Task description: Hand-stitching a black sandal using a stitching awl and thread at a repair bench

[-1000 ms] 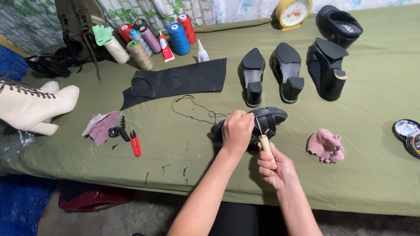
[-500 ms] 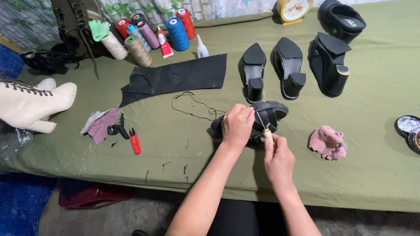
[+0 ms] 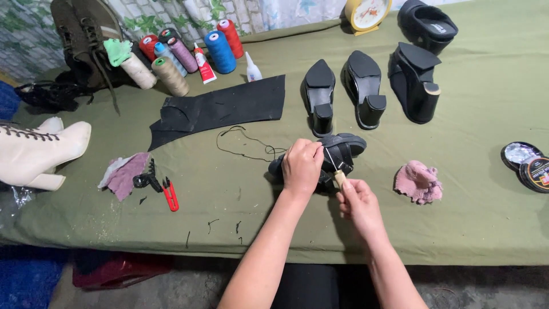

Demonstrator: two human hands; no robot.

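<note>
My left hand (image 3: 301,167) presses down on a black sandal (image 3: 343,150) lying on the olive-green table cover (image 3: 480,223). My right hand (image 3: 359,204) grips a wooden-handled awl (image 3: 338,175), whose metal point goes up into the sandal's strap. A black thread (image 3: 243,143) trails from the sandal to the left across the cloth.
Two black heeled shoes (image 3: 343,91) and a chunky one (image 3: 416,83) lie behind. A black leather piece (image 3: 220,109), thread spools (image 3: 189,54), glue bottles, red snips (image 3: 170,193), pink rags (image 3: 418,181), polish tins (image 3: 529,166), a white boot (image 3: 40,151) and a yellow clock (image 3: 366,12) are around.
My right hand has shifted slightly with the awl, and its handle now sits closer to the sandal. My left hand stays on the sandal.
</note>
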